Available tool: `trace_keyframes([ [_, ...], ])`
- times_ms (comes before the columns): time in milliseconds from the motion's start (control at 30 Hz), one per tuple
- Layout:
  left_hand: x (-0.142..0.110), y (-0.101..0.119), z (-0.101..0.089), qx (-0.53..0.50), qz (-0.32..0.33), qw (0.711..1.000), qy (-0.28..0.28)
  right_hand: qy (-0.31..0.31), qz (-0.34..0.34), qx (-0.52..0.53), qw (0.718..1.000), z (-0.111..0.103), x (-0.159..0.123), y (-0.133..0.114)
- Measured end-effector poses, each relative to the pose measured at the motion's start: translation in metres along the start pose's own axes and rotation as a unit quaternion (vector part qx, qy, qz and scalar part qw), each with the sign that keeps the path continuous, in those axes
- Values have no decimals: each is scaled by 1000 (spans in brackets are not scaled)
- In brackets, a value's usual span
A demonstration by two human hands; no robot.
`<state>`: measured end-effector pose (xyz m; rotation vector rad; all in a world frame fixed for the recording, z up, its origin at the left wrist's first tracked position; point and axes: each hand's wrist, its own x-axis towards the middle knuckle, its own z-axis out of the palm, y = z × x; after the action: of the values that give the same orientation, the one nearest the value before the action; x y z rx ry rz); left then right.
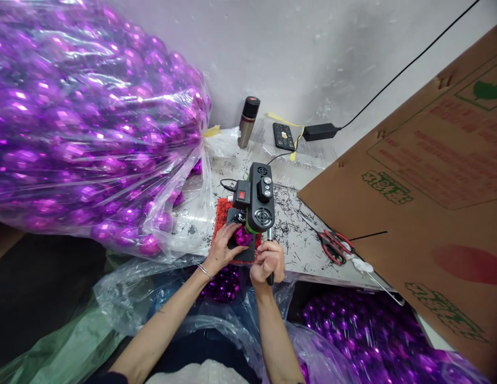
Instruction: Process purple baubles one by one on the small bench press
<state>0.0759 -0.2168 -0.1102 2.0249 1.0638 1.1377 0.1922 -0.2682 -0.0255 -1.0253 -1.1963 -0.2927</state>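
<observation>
Holding purple bauble [243, 236], near table edge [312, 278]

Cool, diffuse light brightens the pale wall [240, 53] and the surface [304, 261], with a soft shadow on the wall beside the carton [424, 176]. White glare streaks the upper-left plastic bag [124, 122], while the lower left sinks to near-black. Wide-angle stretch distorts the outer edges, where detail softens.
</observation>
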Motion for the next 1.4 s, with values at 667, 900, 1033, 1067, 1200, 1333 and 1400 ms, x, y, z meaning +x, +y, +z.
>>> trace_keyframes([
  [667, -19, 8, -8, -10, 68, 998, -9, -34, 100, -2, 994, -9, 34, -26],
  [900, -23, 13, -64, 79, 12, 993, 89, -32, 86, -8, 996, -9, 26, -25],
  [1033, 39, -9, -111, 225, -122, 959, 125, -39, 83, -8, 996, -9, 22, -23],
  [1067, 54, -15, -120, 264, -157, 945, 116, -42, 83, -5, 996, -9, 21, -22],
  [1200, 91, -30, -139, 363, -239, 899, 57, -45, 77, -2, 996, -9, 19, -20],
  [1333, 101, -38, -147, 367, -245, 897, 31, -43, 61, -4, 997, -10, 19, -19],
  [1400, 99, -37, -151, 333, -230, 913, 57, -51, 60, -9, 997, -11, 20, -20],
])
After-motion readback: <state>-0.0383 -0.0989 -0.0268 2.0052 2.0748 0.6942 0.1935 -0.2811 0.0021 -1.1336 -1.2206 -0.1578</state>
